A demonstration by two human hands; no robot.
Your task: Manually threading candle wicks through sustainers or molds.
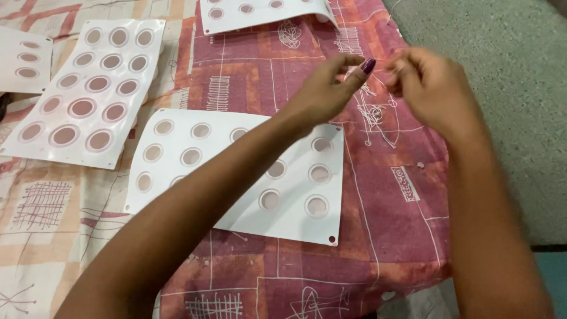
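My left hand [328, 88] and my right hand [431, 85] are raised close together above the patterned red cloth [390, 195]. Both pinch their fingertips, and a thin pale thread [384, 59] seems to run between them; it is too fine to make out clearly. My left forearm crosses over a white sheet with round recesses [295, 218] that lies flat on the cloth below the hands. Several of its recesses are hidden by the arm.
A second white recessed sheet [88, 156] lies to the left, a third [260, 20] at the top with a curled corner, and part of another [15, 56] at the far left edge. A grey-green floor [508, 88] borders the cloth on the right.
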